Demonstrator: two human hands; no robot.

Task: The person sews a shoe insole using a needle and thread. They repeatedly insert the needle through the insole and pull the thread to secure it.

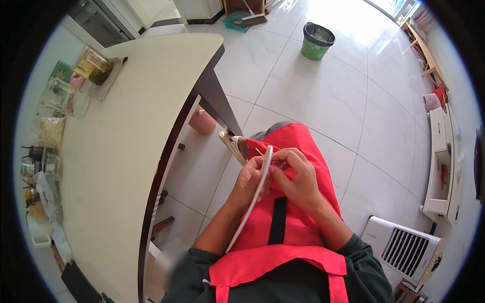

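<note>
A thin white curved piece (253,204) stands nearly edge-on over my lap, so its faces and exact kind cannot be told. My left hand (248,180) grips it near its far end, with some fingers hidden behind it. On its other side is my right hand (297,172), thumb and forefinger bent in against the piece. Whether anything small lies between those fingertips is hidden. A thin pale strip (259,152) sticks out by the left fingertips. Beneath both hands spreads a red apron (257,231) with a black band (278,219).
At my left is a cream tabletop (121,151) with a dark edge, bearing a glass jug (93,65) and a bag of pale flakes (52,130). A pink bin (202,121) sits under it. Ahead stands a green bin (316,49); a white appliance with a grille (403,248) is right.
</note>
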